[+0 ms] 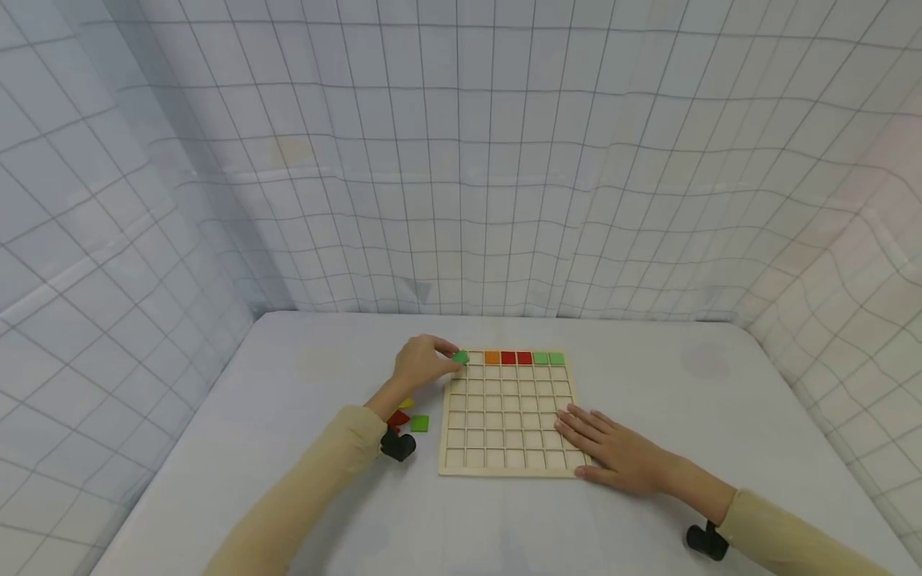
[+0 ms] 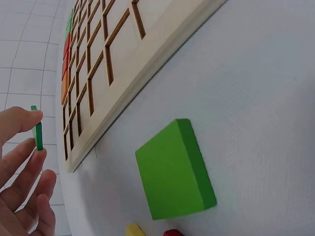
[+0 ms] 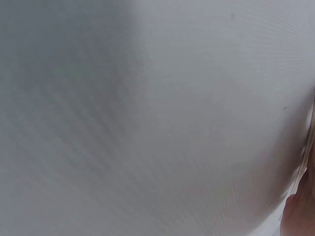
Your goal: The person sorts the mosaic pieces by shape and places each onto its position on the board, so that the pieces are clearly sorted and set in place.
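The left hand (image 1: 423,365) pinches a green tile (image 1: 461,357) at the far-left corner of the grid board (image 1: 504,472), seemingly for careful aim; the right hand (image 1: 621,453) lies straight-fingered over its near-right edge, likely steadying it. Loose tiles (image 1: 419,424) lie left, conveniently near.

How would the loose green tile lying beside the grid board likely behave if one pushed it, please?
The loose green tile looks stiff, given its crisp, straight edges. It would probably slide rather than roll or tip, as it lies flat and low. It seems light: the left hand pinches a similar thin tile.
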Tool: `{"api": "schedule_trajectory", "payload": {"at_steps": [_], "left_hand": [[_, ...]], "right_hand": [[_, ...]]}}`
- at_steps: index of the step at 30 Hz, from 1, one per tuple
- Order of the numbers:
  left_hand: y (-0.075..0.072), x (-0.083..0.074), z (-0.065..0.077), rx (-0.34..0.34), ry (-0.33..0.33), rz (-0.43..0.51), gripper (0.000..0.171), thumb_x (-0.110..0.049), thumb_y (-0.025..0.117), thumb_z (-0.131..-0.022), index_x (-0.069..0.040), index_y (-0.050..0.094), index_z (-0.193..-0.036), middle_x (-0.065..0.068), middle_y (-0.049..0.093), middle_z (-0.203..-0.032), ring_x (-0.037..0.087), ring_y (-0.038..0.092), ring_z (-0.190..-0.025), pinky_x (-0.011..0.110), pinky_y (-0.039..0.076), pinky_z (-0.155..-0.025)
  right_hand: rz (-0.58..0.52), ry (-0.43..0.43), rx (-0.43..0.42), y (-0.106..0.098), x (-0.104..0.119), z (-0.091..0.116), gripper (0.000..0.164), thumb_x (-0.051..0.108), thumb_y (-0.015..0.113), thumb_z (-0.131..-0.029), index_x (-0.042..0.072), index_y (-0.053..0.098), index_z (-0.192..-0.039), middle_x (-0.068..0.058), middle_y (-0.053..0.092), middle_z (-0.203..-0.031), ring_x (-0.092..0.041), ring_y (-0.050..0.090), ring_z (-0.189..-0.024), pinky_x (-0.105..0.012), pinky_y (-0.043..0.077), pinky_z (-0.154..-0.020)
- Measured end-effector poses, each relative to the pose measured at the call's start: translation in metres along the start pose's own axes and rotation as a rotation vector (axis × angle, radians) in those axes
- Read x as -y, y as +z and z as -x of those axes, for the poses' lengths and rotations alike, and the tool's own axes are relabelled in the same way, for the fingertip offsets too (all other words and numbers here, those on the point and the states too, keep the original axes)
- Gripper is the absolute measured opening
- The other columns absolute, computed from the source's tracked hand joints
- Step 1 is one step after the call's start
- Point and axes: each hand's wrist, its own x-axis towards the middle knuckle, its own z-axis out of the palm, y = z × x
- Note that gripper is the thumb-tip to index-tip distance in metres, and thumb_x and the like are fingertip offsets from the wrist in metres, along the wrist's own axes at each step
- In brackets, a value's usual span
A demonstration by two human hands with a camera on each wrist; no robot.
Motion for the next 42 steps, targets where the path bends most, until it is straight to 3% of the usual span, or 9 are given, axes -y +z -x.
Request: {"api": "schedule_trajectory", "payload": {"at_steps": [4, 10, 13, 20, 32, 42], "left_hand": [[0.003, -0.001, -0.003, 0.011, 0.009, 0.003, 0.029, -0.032, 0.079, -0.075, -0.015, 0.077, -0.099, 0.002, 0.074, -0.095, 0.015, 0.062, -0.079, 0.020, 0.038, -0.051], [0.005, -0.002, -0.008, 0.010, 0.001, 0.010, 0.029, -0.032, 0.079, -0.076, -0.014, 0.077, -0.099, 0.003, 0.074, -0.095, 0.013, 0.053, -0.067, 0.021, 0.033, -0.046], [0.006, -0.002, -0.012, 0.016, 0.005, 0.014, 0.031, -0.033, 0.079, -0.076, -0.014, 0.077, -0.100, 0.003, 0.074, -0.095, 0.011, 0.054, -0.065, 0.020, 0.036, -0.047], [0.010, -0.001, -0.015, 0.039, 0.030, 0.036, 0.029, -0.026, 0.079, -0.077, -0.011, 0.077, -0.101, 0.005, 0.074, -0.099, 0.014, 0.064, -0.074, 0.021, 0.045, -0.058], [0.013, -0.010, -0.020, 0.073, 0.059, -0.002, 0.025, -0.021, 0.077, -0.079, -0.010, 0.076, -0.101, 0.006, 0.074, -0.103, 0.018, 0.067, -0.083, 0.025, 0.051, -0.065], [0.017, -0.009, -0.022, 0.085, 0.042, -0.028, 0.024, -0.020, 0.074, -0.082, -0.011, 0.076, -0.104, 0.007, 0.073, -0.108, 0.023, 0.068, -0.097, 0.033, 0.055, -0.075]], "right_hand": [[0.008, -0.002, 0.010, 0.000, 0.001, 0.000, 0.067, 0.045, 0.042, -0.100, 0.008, 0.025, -0.153, -0.013, 0.027, -0.158, -0.030, 0.022, -0.146, -0.019, -0.016, -0.115], [-0.014, 0.005, 0.026, -0.001, 0.002, 0.001, 0.067, 0.047, 0.040, -0.101, 0.009, 0.022, -0.153, -0.011, 0.024, -0.159, -0.031, 0.022, -0.146, -0.018, -0.016, -0.115], [-0.015, 0.008, 0.021, -0.003, 0.002, 0.002, 0.067, 0.047, 0.041, -0.100, 0.010, 0.023, -0.153, -0.010, 0.025, -0.159, -0.032, 0.024, -0.145, -0.018, -0.016, -0.115], [-0.016, 0.012, 0.012, -0.003, 0.001, 0.003, 0.067, 0.047, 0.042, -0.100, 0.010, 0.023, -0.153, -0.010, 0.024, -0.159, -0.033, 0.024, -0.145, -0.018, -0.016, -0.115], [-0.001, 0.010, -0.003, -0.002, 0.000, 0.004, 0.068, 0.046, 0.043, -0.100, 0.009, 0.024, -0.153, -0.012, 0.026, -0.158, -0.032, 0.024, -0.145, -0.020, -0.015, -0.116], [0.008, -0.010, 0.001, -0.005, 0.000, -0.001, 0.067, 0.044, 0.044, -0.100, 0.006, 0.025, -0.152, -0.014, 0.026, -0.158, -0.034, 0.025, -0.144, -0.021, -0.014, -0.117]]}}
